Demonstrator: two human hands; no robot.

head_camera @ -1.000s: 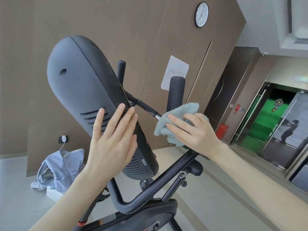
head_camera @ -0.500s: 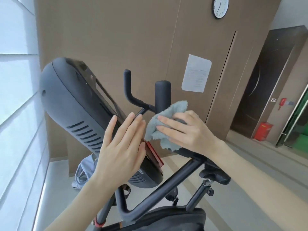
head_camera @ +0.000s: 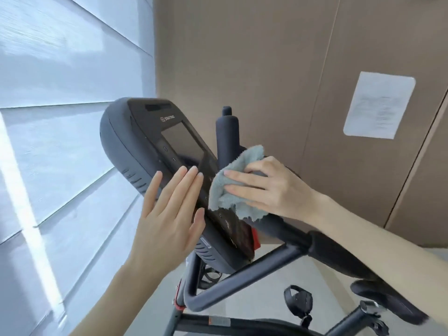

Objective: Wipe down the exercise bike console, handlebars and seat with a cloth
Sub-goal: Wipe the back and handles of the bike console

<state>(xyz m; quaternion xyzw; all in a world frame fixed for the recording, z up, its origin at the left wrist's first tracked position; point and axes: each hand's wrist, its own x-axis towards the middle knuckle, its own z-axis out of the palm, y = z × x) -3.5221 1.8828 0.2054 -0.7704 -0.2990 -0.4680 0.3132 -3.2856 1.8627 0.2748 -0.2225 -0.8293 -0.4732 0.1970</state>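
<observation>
Console now shows its screen face, not its vented back as a second ago. The cloth has slid from the handlebar post onto the face's right edge, pressed by the right hand's straight fingers. The left hand, flat and open, braces the shell. Console wiping seems begun.

Both were bare: left hand and right hand. Fingers were long and slim, nails trimmed short with rounded tips. The left forearm and right forearm ran uncovered to the frame edges.
</observation>
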